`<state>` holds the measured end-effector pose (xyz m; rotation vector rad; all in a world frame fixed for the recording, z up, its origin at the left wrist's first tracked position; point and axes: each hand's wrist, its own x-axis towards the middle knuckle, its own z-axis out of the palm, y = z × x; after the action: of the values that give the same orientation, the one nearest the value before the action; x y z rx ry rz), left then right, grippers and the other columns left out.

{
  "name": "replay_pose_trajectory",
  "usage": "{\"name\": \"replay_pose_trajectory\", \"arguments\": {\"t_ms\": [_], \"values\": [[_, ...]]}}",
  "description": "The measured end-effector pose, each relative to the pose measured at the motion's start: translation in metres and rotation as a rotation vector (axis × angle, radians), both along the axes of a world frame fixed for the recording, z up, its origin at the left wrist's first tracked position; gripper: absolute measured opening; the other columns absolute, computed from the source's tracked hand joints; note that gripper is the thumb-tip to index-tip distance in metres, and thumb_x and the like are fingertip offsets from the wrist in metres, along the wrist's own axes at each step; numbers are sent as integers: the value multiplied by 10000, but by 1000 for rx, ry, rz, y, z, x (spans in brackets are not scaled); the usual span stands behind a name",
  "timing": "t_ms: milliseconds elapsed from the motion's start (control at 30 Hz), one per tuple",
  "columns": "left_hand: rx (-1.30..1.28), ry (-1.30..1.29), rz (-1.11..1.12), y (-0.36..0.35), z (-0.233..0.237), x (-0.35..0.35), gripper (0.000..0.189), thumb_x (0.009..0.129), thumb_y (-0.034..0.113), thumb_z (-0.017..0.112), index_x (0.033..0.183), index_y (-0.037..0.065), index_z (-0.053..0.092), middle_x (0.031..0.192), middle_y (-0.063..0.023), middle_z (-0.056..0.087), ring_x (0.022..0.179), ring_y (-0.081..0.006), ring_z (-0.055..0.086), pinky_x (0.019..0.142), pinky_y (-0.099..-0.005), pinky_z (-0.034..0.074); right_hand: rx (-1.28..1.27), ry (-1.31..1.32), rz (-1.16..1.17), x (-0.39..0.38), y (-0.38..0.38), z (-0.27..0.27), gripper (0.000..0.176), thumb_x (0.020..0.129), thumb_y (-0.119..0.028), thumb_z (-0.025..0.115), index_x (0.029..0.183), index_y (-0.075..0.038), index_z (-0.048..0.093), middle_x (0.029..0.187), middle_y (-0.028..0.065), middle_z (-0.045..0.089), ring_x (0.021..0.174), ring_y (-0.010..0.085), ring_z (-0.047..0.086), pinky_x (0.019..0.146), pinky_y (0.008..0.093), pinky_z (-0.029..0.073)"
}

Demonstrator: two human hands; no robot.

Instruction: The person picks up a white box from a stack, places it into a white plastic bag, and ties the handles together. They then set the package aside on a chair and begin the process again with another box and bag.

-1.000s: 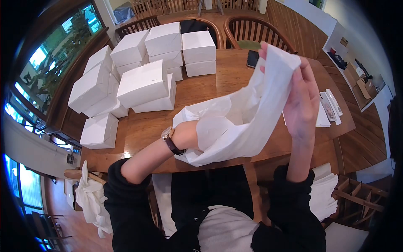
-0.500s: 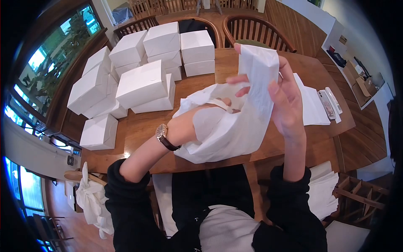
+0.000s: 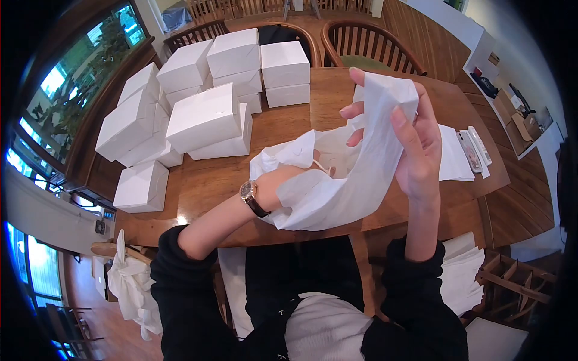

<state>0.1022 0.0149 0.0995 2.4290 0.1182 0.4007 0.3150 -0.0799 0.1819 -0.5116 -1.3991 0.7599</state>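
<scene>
A white cloth-like bag (image 3: pixel 373 162) spreads over the table's near edge in front of me. My right hand (image 3: pixel 415 138) holds up its top part, with the material draped over the fingers and the thumb in front. My left hand (image 3: pixel 301 168) reaches into the bag's opening, wearing a watch (image 3: pixel 248 191) on the wrist. Folds of the bag cover most of its fingers, so their grip cannot be made out. A thin pale strap shows beside those fingers. Inside the opening a white surface is partly visible.
Several white boxes (image 3: pixel 205 120) are stacked at the left of the wooden table (image 3: pixel 283 123). White sheets (image 3: pixel 451 156) and a phone (image 3: pixel 468 151) lie at the right. Chairs (image 3: pixel 373 45) stand beyond the table. White cloth (image 3: pixel 129 283) hangs at the lower left.
My right hand has moved slightly right, drawing the raised part of the bag with it. The bag's opening is wider, and my left wrist has shifted a little right.
</scene>
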Motion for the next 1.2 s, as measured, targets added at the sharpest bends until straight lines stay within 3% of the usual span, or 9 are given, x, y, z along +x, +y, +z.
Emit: {"name": "replay_pose_trajectory", "arguments": {"t_ms": [333, 400, 567, 633, 733, 833, 933, 1033, 1200], "values": [[-100, 374, 172, -17, 33, 7, 374, 1003, 348, 451, 1310, 174, 572, 1219, -87, 628, 1097, -274, 595, 952, -347, 448, -13, -3, -33, -1, -8, 3, 369, 992, -187, 536, 1269, 27, 418, 1367, 314, 497, 1049, 311, 656, 730, 378, 606], [-350, 113, 46, 2, 4, -6, 408, 975, 300, 508, 1358, 166, 539, 1302, -84, 587, 1148, -271, 580, 991, -345, 429, -28, 5, -63, -1, -10, 3, 373, 990, -179, 540, 1280, 20, 415, 1364, 302, 506, 1028, 305, 663, 729, 371, 601], [59, -22, -83, 2, 56, -6, 602, 865, 152, 643, 1442, 139, 469, 1449, -101, 489, 1242, -303, 546, 1064, -359, 393, -68, 18, -133, 8, -12, 3, 356, 1000, -163, 523, 1294, 2, 410, 1358, 264, 531, 959, 279, 683, 720, 351, 591], [-31, 33, -19, -10, 93, -5, 680, 822, 99, 675, 1460, 107, 441, 1471, -124, 466, 1271, -327, 527, 1077, -375, 389, -65, 46, -147, 11, -12, 4, 344, 1005, -158, 515, 1293, -2, 411, 1353, 252, 539, 932, 265, 688, 715, 344, 589], [-537, -184, -126, 1, 95, -7, 618, 891, 156, 606, 1464, 36, 409, 1492, -164, 428, 1328, -344, 467, 1103, -400, 374, -69, 57, -182, 15, -10, 4, 323, 1012, -155, 501, 1286, -5, 417, 1346, 241, 548, 925, 250, 688, 710, 337, 587], [-925, -244, -132, 3, 116, -30, 721, 957, 339, 571, 1488, -54, 283, 1494, -273, 377, 1359, -337, 433, 1106, -445, 378, -70, 54, -219, 17, -11, 5, 315, 1016, -160, 499, 1278, -2, 420, 1343, 238, 551, 927, 241, 689, 708, 337, 587], [-1305, -537, -461, 9, 115, -45, 626, 1001, 246, 364, 1499, -97, 201, 1543, -291, 271, 1415, -346, 358, 1161, -437, 318, -62, 52, -251, 19, -11, 5, 310, 1020, -161, 494, 1277, -4, 421, 1333, 231, 564, 925, 230, 689, 735, 334, 585], [-1378, -670, -89, -9, 128, -52, 647, 999, 226, 316, 1501, -125, 108, 1566, -303, 195, 1466, -347, 255, 1197, -448, 252, -48, 55, -302, 18, -13, 7, 303, 1020, -147, 497, 1277, -4, 425, 1288, 207, 598, 916, 217, 690, 772, 331, 582], [-1360, -756, -23, -31, 135, -63, 704, 1022, 364, 264, 1490, -142, 121, 1573, -302, 167, 1479, -345, 218, 1213, -444, 194, -36, 40, -438, 31, -13, -3, 270, 984, -122, 589, 1216, 2, 529, 1177, 113, 641, 1050, 154, 626, 904, 267, 483]]}}
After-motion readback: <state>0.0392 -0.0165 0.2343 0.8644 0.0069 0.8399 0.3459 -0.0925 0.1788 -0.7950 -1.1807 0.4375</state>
